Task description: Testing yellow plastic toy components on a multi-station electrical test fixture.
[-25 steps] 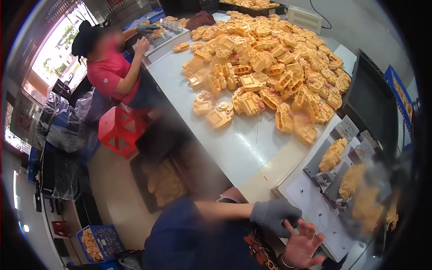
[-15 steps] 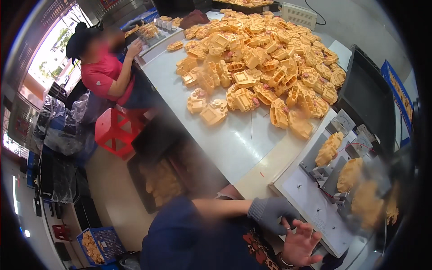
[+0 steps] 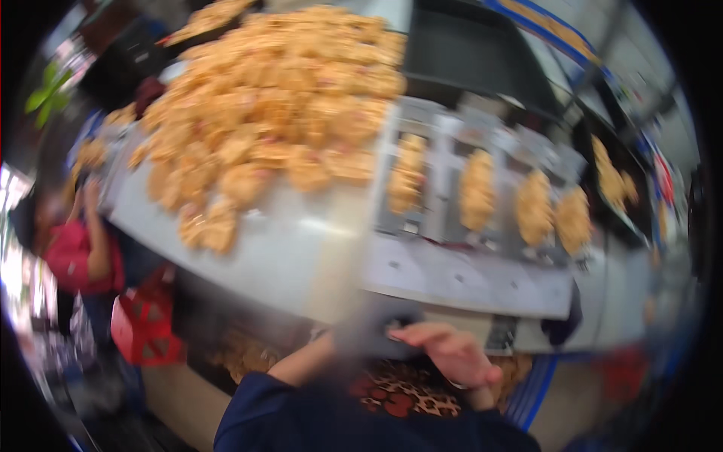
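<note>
Grip: right bare hand (image 3: 452, 355) meeting gloved left hand (image 3: 376, 330); blur hides whether either is closed. Position: near side of white fixture board (image 3: 482, 285). Yellow housings (image 3: 476, 192): four on board, heap (image 3: 279, 98) leftward. Change: view swung rightward, bringing board before both hands.

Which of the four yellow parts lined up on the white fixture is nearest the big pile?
The leftmost part, just right of the pile; the second part, third part and fourth part sit progressively farther right.
</note>
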A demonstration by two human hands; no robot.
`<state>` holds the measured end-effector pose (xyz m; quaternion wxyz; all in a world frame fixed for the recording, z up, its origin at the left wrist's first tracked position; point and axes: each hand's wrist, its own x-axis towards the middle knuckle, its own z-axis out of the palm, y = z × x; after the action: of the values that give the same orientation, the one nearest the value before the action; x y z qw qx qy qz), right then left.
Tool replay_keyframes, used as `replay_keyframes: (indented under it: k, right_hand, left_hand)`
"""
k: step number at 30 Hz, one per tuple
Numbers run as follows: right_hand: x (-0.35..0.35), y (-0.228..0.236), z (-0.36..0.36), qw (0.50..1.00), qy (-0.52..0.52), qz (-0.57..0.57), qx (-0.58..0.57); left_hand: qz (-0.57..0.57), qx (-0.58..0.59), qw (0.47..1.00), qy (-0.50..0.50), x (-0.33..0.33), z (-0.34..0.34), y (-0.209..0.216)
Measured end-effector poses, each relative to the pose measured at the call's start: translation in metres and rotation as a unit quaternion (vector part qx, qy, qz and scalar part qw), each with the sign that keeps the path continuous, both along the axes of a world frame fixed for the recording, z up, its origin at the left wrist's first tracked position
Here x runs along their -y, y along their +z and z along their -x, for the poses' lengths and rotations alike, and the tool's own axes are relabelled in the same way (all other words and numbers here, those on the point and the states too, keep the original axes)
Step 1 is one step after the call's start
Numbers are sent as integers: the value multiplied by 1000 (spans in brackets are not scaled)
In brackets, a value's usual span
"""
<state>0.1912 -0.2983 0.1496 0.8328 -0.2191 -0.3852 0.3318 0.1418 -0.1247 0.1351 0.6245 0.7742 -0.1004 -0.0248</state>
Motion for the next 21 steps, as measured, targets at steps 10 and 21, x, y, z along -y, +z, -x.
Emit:
replay_keyframes:
  k: [10,21]
  right_hand:
    - [14,5,-8,999,24,36,-5]
    - [17,32,-4,991,33,-80,-107]
  left_hand:
    - [-265,-129,953,-74,6,-1,6]
    - [97,-171,980,3,16,-12,-5]
